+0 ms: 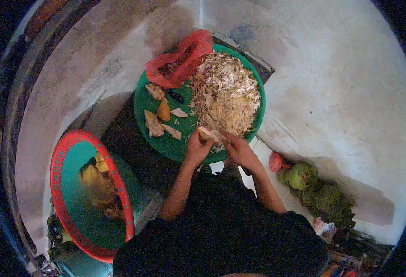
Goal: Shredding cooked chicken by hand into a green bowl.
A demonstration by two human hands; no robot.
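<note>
Over the near rim of a round green tray [166,145], both of my hands meet around a pale piece of cooked meat, probably chicken [210,134]. My left hand [198,148] is closed around the piece. Fingers of my right hand [236,148] pinch its other end, where thin strands show. A large heap of shredded meat [228,94] fills the tray's right side. To the left lie several unshredded meat chunks [153,123] and a small dark object [175,95], perhaps a knife handle.
A red plastic bag [184,62] with dark contents rests on the tray's far left rim. At lower left stands a green basin with a red rim [127,203], holding yellowish meat pieces [97,177]. Green coconut-like fruits [300,176] sit by the right wall.
</note>
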